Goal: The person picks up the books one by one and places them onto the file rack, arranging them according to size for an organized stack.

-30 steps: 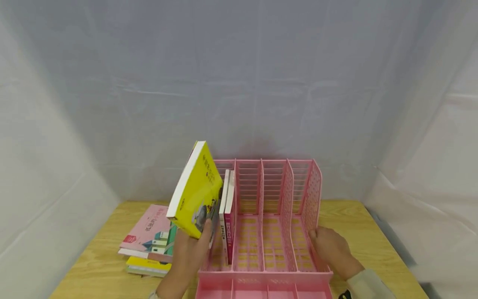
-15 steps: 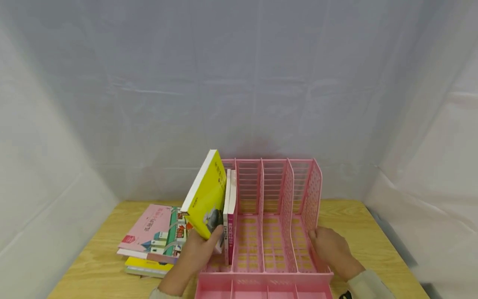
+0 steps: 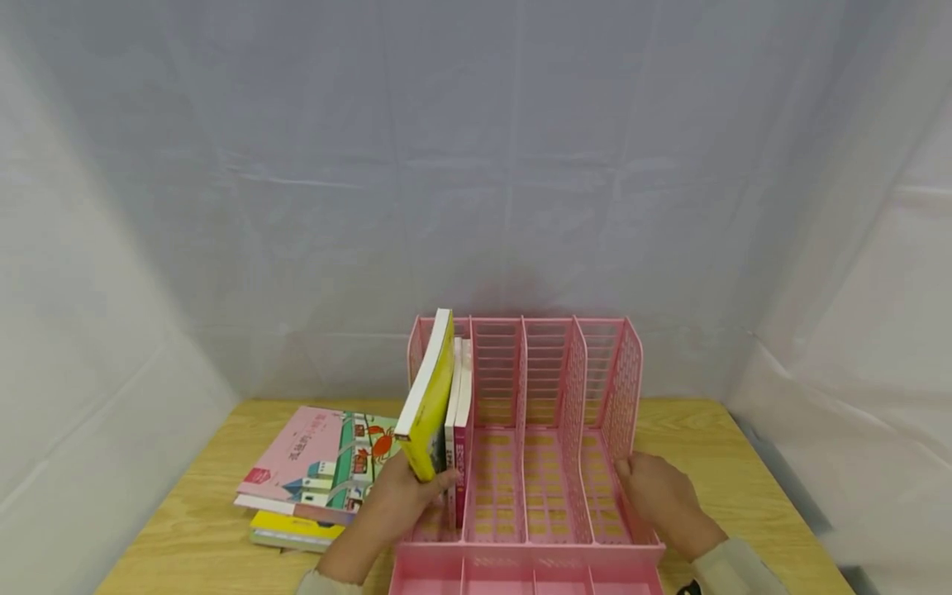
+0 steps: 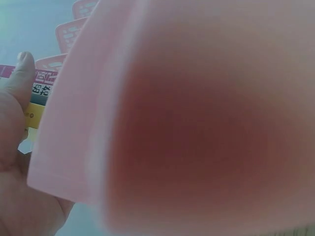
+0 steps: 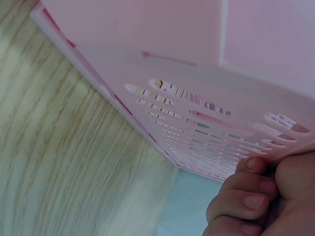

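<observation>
In the head view, my left hand [image 3: 397, 500] holds a thick yellow book [image 3: 430, 417] by its lower part. The book leans slightly inside the leftmost compartment of a pink plastic desk rack [image 3: 521, 555], left of two thin upright books [image 3: 461, 463]. The thumb reaches across towards their spines. In the left wrist view, the rack's pink wall [image 4: 64, 132] covers much of my left hand [image 4: 29, 201], and the yellow spine [image 4: 33, 115] shows past the thumb. My right hand [image 3: 660, 500] grips the rack's right side wall; its curled fingers [image 5: 246, 201] show in the right wrist view.
Left of the rack, a pink-and-green picture book [image 3: 320, 459] lies on a yellow book [image 3: 293, 529] and others on the wooden table [image 3: 186, 529]. Dividers split the rack upright, with shallow trays [image 3: 498, 578] along its front. White sheeting [image 3: 476, 165] hangs behind and at both sides.
My left hand has brought the yellow book right and turned it more upright, from in front of the rack into the leftmost compartment. The right hand stays on the rack's side.
</observation>
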`<action>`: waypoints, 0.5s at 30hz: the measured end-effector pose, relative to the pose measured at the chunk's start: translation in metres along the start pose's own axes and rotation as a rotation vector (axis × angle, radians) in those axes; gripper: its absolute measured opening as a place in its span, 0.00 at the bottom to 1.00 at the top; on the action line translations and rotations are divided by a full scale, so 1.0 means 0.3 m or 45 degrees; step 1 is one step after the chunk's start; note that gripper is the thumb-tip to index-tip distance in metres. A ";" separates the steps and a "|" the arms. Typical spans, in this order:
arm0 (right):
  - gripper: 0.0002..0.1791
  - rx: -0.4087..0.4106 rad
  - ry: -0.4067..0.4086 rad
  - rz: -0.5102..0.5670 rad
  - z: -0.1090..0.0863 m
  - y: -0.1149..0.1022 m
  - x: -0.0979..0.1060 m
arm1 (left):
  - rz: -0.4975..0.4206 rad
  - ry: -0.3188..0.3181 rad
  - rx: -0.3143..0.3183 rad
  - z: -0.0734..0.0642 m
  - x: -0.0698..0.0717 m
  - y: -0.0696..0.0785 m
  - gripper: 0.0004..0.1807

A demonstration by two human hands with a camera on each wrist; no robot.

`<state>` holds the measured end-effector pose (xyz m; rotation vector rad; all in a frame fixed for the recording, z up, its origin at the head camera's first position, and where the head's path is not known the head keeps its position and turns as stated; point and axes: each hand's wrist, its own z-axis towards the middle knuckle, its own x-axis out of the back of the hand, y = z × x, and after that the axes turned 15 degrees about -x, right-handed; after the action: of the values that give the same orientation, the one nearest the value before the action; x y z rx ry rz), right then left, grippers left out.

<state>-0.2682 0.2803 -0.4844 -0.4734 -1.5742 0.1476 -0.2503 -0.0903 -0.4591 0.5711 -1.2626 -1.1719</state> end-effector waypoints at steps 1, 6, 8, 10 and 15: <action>0.27 0.000 0.000 0.000 0.000 -0.001 0.000 | 0.004 0.000 0.004 0.000 -0.001 0.000 0.29; 0.27 -0.004 0.003 0.020 -0.001 -0.003 0.000 | 0.009 0.003 0.005 0.001 -0.004 -0.008 0.29; 0.27 -0.004 0.005 0.025 -0.002 -0.003 0.001 | -0.002 0.000 0.001 0.003 -0.005 -0.012 0.29; 0.27 -0.008 -0.001 0.035 -0.003 -0.005 0.002 | -0.011 -0.007 0.003 0.004 -0.004 -0.016 0.29; 0.27 -0.003 -0.014 0.042 -0.008 -0.005 0.004 | -0.006 -0.022 0.001 0.007 -0.006 -0.023 0.30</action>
<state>-0.2661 0.2791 -0.4825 -0.5009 -1.5780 0.1738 -0.2545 -0.0906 -0.4652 0.5661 -1.2772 -1.1824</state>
